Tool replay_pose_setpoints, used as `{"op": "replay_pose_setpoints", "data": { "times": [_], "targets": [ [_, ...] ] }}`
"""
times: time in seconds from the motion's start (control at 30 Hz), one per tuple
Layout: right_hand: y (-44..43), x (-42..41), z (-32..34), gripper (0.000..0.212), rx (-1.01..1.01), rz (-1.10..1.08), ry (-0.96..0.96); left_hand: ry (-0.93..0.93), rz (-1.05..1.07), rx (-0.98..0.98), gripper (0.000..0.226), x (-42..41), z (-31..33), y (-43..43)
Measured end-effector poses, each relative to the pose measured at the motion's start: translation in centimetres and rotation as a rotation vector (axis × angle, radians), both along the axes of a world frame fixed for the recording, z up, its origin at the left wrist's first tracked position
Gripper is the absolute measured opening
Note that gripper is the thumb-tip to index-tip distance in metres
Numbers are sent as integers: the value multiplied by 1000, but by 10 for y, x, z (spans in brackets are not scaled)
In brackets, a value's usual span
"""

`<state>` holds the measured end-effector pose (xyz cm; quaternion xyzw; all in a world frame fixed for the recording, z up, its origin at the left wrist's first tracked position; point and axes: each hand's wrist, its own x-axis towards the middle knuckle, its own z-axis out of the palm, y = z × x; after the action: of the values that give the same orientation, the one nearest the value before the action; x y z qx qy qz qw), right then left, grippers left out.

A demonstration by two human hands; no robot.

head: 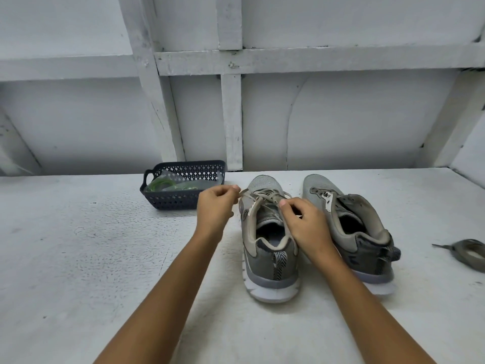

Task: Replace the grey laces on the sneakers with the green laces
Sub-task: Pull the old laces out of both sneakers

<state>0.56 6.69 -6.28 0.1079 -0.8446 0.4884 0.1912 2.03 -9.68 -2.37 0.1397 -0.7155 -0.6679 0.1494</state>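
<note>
Now we see two grey sneakers standing side by side on the table, heels toward us. The left sneaker keeps its lace only in the eyelets near the toe. Our left hand pinches one end of that lace, drawn out to the left, while our right hand curls its fingers on the lace above the tongue. The right sneaker has bare eyelets. A loose lace lies at the far right. The green laces sit bagged in the basket, behind and to the left.
</note>
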Motion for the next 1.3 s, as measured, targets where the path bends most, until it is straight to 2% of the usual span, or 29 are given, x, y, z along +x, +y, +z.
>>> {"op": "replay_pose_setpoints", "data": {
  "times": [0.1,0.17,0.27,0.53,0.6,0.7,0.77,0.87,0.93,1.07,1.3],
  "targets": [
    [0,0,0,21,-7,1,2,-163,-159,-174,29,0,2,0],
    [-1,0,1,20,-8,2,5,-119,-176,-236,31,0,-2,5],
    [-1,0,1,20,-3,3,-7,-46,-148,-225,20,-3,-4,10],
    [-1,2,4,21,-8,8,-46,62,109,-159,21,-17,7,-12],
    [-1,4,8,23,19,12,-73,15,128,-315,24,-19,9,-27],
    [-2,1,22,32,89,1,-139,-172,40,-849,26,-17,8,-38],
    [-1,-8,33,29,82,-2,-149,-137,-16,-1016,19,-19,5,-37],
    [0,-30,45,30,150,54,-254,-39,-311,-956,41,-27,3,-25],
    [-2,-41,47,35,239,100,-386,-13,-445,-990,39,-32,2,-16],
    [-4,-46,51,14,293,92,-443,44,-437,-998,21,-34,1,-13],
    [-3,-28,71,18,426,67,-306,132,-346,-944,15,-13,19,-10]
  ]
}}
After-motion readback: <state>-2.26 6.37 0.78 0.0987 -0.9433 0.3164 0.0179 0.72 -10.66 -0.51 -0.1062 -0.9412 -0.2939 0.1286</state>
